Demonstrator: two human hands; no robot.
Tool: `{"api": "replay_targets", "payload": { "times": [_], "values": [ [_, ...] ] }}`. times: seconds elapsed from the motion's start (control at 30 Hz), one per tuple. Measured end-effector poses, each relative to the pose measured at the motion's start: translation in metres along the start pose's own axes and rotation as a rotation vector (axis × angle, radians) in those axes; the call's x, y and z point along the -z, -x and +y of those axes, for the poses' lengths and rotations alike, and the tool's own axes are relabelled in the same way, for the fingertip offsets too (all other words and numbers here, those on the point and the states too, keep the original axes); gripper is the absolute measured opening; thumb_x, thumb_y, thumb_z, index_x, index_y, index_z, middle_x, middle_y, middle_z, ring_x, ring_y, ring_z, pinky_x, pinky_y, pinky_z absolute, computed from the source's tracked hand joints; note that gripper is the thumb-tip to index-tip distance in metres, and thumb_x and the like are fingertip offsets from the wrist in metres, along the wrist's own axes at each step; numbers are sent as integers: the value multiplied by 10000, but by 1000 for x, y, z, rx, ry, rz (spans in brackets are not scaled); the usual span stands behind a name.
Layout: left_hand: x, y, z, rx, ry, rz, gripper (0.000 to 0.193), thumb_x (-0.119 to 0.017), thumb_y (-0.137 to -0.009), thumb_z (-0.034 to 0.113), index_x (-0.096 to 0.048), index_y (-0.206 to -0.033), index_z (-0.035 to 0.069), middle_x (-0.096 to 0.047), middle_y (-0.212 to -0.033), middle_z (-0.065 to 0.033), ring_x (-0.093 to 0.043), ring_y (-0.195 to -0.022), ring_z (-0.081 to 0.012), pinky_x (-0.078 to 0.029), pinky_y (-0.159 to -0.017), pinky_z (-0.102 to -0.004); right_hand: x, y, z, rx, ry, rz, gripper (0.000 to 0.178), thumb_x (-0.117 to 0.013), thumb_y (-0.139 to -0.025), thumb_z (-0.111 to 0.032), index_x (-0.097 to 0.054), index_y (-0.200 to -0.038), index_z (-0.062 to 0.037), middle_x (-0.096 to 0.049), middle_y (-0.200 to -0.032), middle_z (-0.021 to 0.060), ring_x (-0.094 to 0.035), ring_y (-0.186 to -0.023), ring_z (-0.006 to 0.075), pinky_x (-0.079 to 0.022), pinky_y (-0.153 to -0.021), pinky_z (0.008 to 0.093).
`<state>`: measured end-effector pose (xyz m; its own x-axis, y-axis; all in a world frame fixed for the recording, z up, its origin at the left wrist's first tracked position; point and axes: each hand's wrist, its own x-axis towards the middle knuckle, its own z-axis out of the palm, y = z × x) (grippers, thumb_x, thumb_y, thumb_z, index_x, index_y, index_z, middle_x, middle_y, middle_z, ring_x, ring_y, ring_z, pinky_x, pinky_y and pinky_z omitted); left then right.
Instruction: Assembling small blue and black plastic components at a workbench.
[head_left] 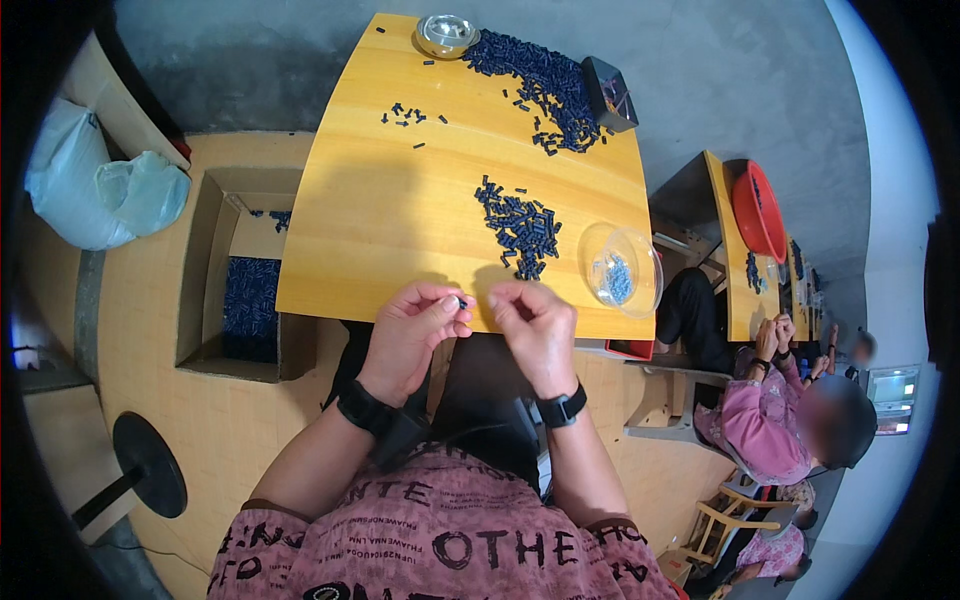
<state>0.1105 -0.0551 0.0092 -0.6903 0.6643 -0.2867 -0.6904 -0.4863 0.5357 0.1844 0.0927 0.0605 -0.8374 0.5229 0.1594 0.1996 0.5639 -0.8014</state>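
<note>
Both my hands are raised at the near edge of the yellow wooden table (400, 230). Between thumb and fingertips, my left hand (408, 335) pinches a small dark blue cylindrical part (462, 303). A short gap to its right, my right hand (537, 328) has thumb and forefinger pressed together; whatever is in that pinch is too small to make out. Just beyond the right hand lies a loose pile of similar dark parts (522, 225). A clear plastic bowl (640, 250) with small light-blue pieces (617, 280) stands to the right of it.
Farther back are a large heap of dark parts (535, 70), a metal bowl (446, 36) and a black bin (612, 95). Several parts (408, 115) lie scattered at the back left. A cardboard box (240, 365) sits on the floor at left. Another person (770, 410) works at right.
</note>
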Motion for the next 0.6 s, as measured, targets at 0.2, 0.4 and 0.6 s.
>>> {"api": "replay_targets", "payload": {
  "times": [0.2, 0.4, 0.6],
  "values": [
    [10, -2, 8, -11, -37, -3, 125, -601, -956, 30, -649, -1071, 22, -690, -998, -139, -664, -853, -177, -576, -731, -312, -7, -29, 29, 232, 503, 186, 92, -766, -762, -98, -735, -837, -53, -608, -730, 112, -622, -708, 308, -491, -618, 408],
    [9, 0, 8, 1, -1, 16, 151, -611, -946, 19, -640, -1094, 18, -679, -982, -136, -649, -827, -178, -561, -754, -325, -17, -32, 31, 227, 584, 195, 94, -765, -750, -95, -729, -823, -47, -612, -733, 113, -625, -712, 306, -496, -630, 402],
    [15, -1, 8, 3, 70, -1, 136, -604, -952, 23, -621, -1086, 24, -674, -990, -139, -647, -827, -189, -553, -758, -331, -11, -22, 15, 196, 323, 173, 56, -745, -770, -33, -700, -804, -30, -631, -742, 105, -621, -659, 270, -485, -588, 363]
  ]
}}
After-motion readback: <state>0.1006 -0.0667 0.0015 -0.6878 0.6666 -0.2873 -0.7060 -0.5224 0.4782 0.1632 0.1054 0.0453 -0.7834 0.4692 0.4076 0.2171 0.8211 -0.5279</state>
